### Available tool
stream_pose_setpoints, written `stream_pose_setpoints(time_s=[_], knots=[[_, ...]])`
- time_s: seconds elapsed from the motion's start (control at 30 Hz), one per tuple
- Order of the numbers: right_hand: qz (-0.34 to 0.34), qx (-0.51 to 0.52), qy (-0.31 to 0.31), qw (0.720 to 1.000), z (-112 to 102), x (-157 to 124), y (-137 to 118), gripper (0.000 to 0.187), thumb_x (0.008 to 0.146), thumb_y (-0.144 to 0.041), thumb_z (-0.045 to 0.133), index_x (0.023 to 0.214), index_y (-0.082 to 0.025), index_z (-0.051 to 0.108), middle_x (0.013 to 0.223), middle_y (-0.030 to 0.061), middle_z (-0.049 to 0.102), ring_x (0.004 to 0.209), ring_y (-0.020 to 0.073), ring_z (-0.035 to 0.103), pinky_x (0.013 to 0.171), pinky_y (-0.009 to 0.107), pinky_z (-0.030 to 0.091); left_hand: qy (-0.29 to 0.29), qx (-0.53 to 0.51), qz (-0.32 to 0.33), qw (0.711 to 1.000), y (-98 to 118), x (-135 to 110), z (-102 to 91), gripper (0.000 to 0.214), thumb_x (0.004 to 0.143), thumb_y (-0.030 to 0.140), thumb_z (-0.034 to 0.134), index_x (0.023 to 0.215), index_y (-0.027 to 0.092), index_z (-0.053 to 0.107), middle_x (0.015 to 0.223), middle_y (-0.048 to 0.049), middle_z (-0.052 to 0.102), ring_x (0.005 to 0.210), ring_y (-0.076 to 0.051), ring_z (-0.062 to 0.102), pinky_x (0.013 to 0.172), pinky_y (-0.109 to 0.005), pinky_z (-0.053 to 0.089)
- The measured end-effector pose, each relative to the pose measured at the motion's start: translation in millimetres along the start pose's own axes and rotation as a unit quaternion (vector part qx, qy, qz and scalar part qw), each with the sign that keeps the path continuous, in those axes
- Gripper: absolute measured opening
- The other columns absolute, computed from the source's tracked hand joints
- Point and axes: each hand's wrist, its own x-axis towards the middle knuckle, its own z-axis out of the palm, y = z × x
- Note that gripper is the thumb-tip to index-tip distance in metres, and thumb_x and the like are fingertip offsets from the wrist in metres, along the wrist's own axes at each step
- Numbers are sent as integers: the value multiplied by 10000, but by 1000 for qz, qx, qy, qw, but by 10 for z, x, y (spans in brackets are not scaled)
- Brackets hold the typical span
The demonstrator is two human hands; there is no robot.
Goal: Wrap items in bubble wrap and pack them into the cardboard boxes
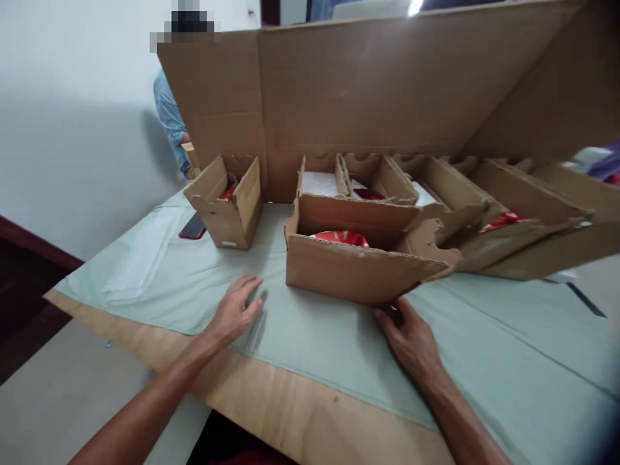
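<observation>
My left hand (239, 305) is over the pale green cloth, fingers apart, with nothing in it. My right hand (409, 336) is at the lower right corner of an open cardboard bin (349, 268); its fingertips are at the bin's bottom edge, and I cannot tell whether they touch it. Inside that bin lies a red item with light markings (343, 239), mostly hidden by the front wall. Beyond my left hand stands a narrower cardboard bin (232, 223) holding something red.
Several cardboard bins (504, 187) stand in a row before a tall cardboard panel (358, 90). A phone (192, 227) and clear plastic sheets (143, 255) lie at left on the cloth (310, 329). Wood shows along the table edge (285, 391). A person in blue (167, 106) is behind the panel.
</observation>
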Motion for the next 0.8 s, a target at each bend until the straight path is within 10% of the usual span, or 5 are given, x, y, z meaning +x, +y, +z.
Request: stream_pose_setpoints(time_s=[0.3,0.5,0.8], knots=[[20,-40,-15,999,-59,96,-19,301,762,-518,558,902,-253,590,825,85,762,735,297,708,659,392,516,178,258,-243,918,-1066,115,-1677,469,827,352,547,1203,105,682,1302,-244,641,1310,-443,513,1112,-619,370],[3,-33,-16,999,-73,103,-44,297,766,-502,563,901,-241,603,836,88,773,729,291,710,674,387,530,151,299,-320,886,-1221,232,-1923,252,841,333,569,856,146,738,946,-156,734,945,-365,666,793,-438,506],[-2,35,-18,999,-85,118,33,393,763,-497,600,1008,-196,667,936,114,777,834,293,724,794,414,566,160,303,-216,914,-631,-2,-1928,296,889,384,515,959,191,728,908,-38,742,866,-246,673,772,-316,482]])
